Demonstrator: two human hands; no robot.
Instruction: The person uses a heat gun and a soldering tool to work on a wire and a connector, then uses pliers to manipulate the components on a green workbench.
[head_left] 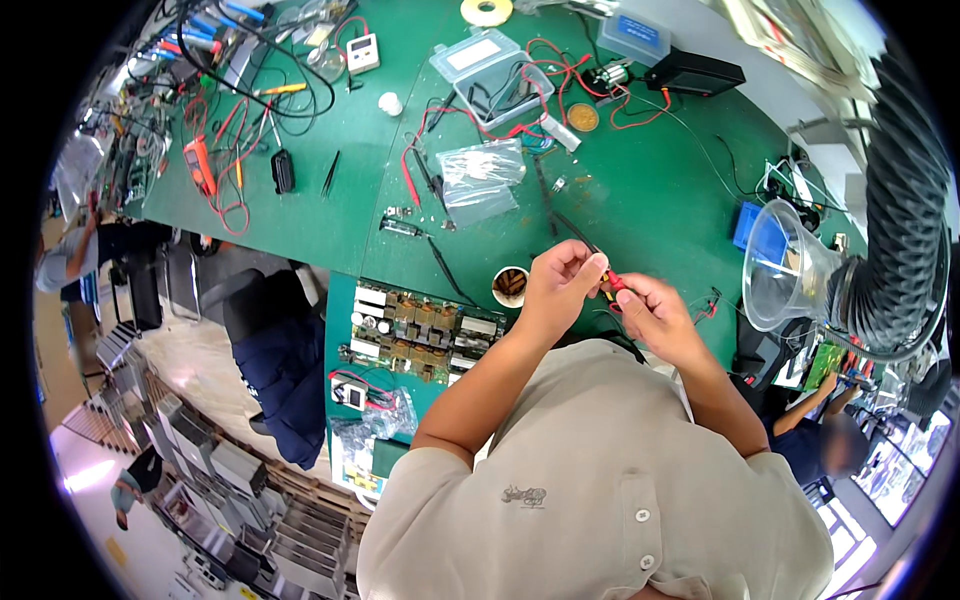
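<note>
Right of the cup [507, 303], our left hand [558, 285], nearer it, and right hand [655, 316] pinch a red-and-black lead [616, 283]. Its long axis slants away leftward.

I'm standing in an electronics workshop, easily: an orange multimeter [200, 165] is lying on a long green bench [320, 222], bare circuit boards [420, 335] are sitting along it, and a fat black ribbed hose [890, 195] (clear funnel [785, 268] on the end) is hanging over one side. Grey metal cases [222, 462] are crowding the floor.
</note>
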